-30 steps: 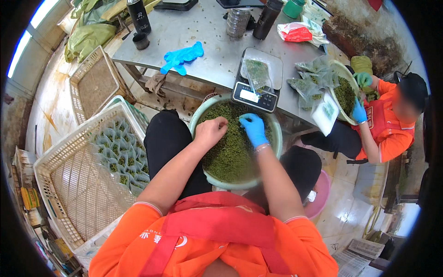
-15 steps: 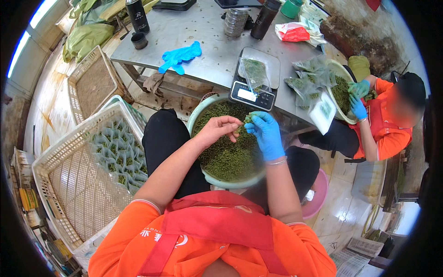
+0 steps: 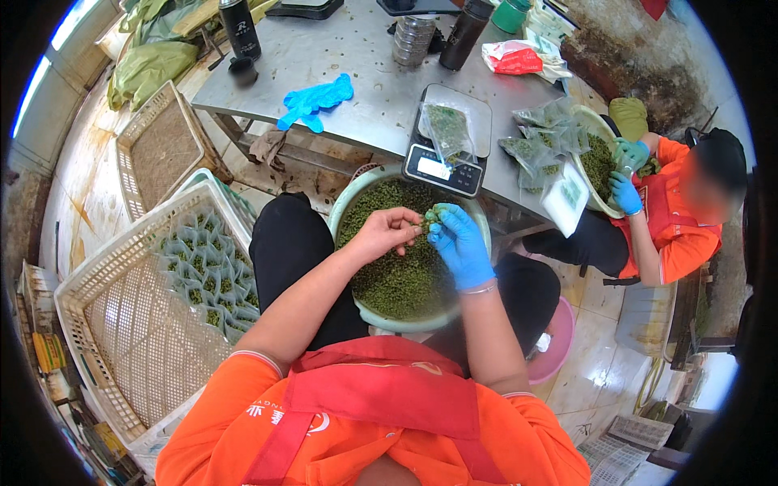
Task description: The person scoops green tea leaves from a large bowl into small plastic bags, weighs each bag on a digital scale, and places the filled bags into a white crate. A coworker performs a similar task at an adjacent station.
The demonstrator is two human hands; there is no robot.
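Over a pale green tub (image 3: 344, 197) full of small green berries (image 3: 403, 285), my two hands meet near the tub's middle. My bare left hand (image 3: 386, 233) pinches at a small green berry cluster (image 3: 425, 219) with thumb and fingers. On the other side my right hand (image 3: 462, 247), in a blue glove, has its fingertips closed on the same cluster. Just beyond the tub, a digital scale (image 3: 444, 170) sits at the table edge with a clear bag of green berries (image 3: 450, 134) on it.
A white crate (image 3: 89, 340) at left holds several filled bags (image 3: 207, 271). The metal table (image 3: 369, 105) carries a blue glove (image 3: 316, 101), bottles and more filled bags (image 3: 543, 142). At right a co-worker (image 3: 668, 206) handles berries in another tub. A pink basin (image 3: 559, 344) stands beside my right knee.
My left fingers have closed in on the cluster, and both hands have come slightly nearer each other. The co-worker's gloved hands have shifted a little.
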